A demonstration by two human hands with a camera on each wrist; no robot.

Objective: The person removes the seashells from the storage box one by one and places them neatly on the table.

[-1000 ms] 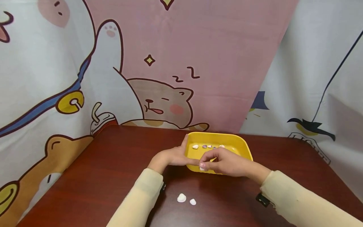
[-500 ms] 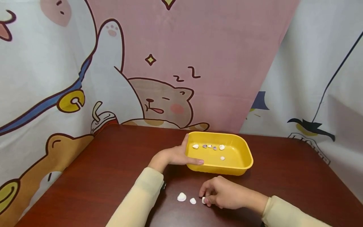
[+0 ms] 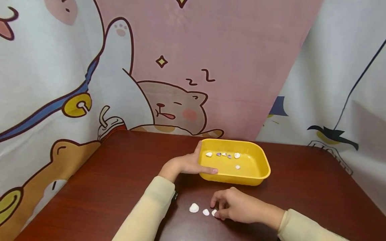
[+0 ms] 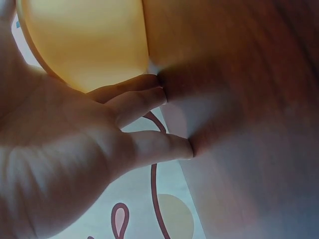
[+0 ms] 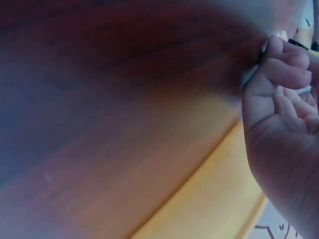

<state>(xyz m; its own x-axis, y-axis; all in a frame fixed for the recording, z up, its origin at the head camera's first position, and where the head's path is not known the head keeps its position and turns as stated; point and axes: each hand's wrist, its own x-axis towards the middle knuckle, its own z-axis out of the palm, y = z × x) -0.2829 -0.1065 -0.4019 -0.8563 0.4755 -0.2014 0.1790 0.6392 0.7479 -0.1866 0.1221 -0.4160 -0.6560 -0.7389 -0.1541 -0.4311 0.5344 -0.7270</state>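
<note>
In the head view my left hand (image 3: 189, 164) rests against the left end of a yellow plastic tray (image 3: 233, 180). Its thumb lies along the front rim and its fingers stretch along the side; in the left wrist view the fingers (image 4: 144, 102) look straight beside the tray wall. Low in front of the tray, my right hand (image 3: 238, 205) has curled fingers, with thumb and fingertips at a small white seashell (image 3: 213, 212) on the table. To its left lie a smaller white seashell (image 3: 206, 212) and a larger one (image 3: 194, 208), in a row. The right wrist view hides the fingertips' contact.
Several shells stand in a row inside the tray, among them a white shell (image 3: 209, 154) and a purple shell (image 3: 229, 156); a single white shell (image 3: 237, 167) lies nearer its front. The dark red-brown table (image 3: 144, 150) meets a cartoon-printed cloth (image 3: 235, 67) behind.
The right hand has come from over the tray's front edge down to the table, bringing a white seashell beside the other two, then shifting it slightly left. The left hand stays on the tray.
</note>
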